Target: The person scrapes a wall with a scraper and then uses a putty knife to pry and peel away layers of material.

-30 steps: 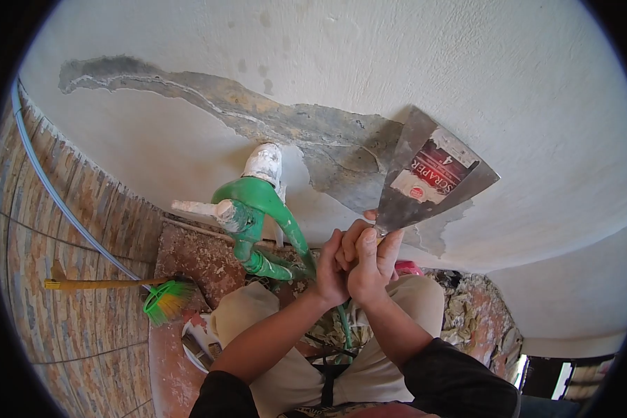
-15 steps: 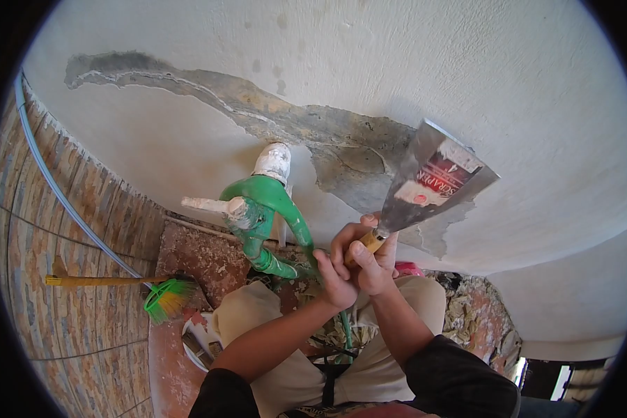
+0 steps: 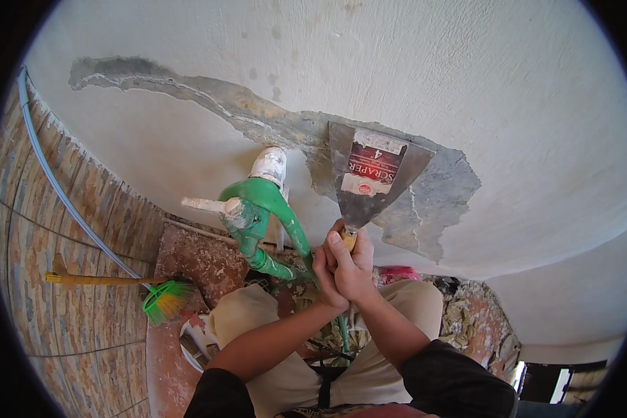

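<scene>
A wide metal scraper (image 3: 370, 171) with a red and white label points up toward the wall, its blade in front of the bare grey patch (image 3: 435, 202). My right hand (image 3: 353, 268) is closed around its short wooden handle. Pressed against my right hand, my left hand (image 3: 331, 275) is closed too, its fingers wrapped at the lower part of the handle. Whether the blade touches the wall I cannot tell. Left of my hands, a green pipe (image 3: 275, 202) with a white-smeared tap (image 3: 238, 212) joins a white fitting (image 3: 269, 166) at the wall.
A green and yellow broom (image 3: 168, 299) lies at the left beside stone-pattern tiles (image 3: 70, 320). A pale blue hose (image 3: 63, 195) runs down the left side. Debris (image 3: 467, 313) covers the floor at the right. A white container (image 3: 196, 341) stands by my left leg.
The scraper has swung left and turned more upright, its blade now in front of the middle of the grey patch. Both hands have shifted slightly left with it.
</scene>
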{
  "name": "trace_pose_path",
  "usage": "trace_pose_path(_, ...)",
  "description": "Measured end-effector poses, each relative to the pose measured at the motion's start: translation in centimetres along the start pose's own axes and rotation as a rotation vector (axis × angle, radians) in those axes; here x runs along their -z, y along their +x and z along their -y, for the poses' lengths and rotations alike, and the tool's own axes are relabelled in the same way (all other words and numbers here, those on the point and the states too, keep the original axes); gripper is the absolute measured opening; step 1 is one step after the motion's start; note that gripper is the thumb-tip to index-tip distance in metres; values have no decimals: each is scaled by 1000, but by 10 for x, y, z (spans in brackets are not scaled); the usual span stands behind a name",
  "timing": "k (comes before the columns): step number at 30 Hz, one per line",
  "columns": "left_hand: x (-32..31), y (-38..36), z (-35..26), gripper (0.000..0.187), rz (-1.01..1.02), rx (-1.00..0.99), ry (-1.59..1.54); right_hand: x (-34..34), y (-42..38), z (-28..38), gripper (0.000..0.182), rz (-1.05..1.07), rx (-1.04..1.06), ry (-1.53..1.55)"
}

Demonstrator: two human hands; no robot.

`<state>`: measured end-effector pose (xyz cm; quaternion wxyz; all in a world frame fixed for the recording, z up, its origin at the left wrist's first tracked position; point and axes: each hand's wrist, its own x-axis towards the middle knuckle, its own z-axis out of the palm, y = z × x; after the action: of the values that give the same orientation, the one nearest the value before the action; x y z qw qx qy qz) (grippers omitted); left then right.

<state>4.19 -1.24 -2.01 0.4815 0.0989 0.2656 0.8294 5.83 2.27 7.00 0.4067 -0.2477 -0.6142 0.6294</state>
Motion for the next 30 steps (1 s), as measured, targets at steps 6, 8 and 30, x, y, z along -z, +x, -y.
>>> trace_pose_path(6,-36,11,-32,66,352,-135,97,-6,5,33,15,-76,99,16)
trace_pose_path(8,-51,9,-31,67,-123,-241,368,-13,3,36,16,-172,160,7)
trace_pose_path(30,13,32,4,43,52,179,-264,-2,14,-18,20,-158,-225,-334)
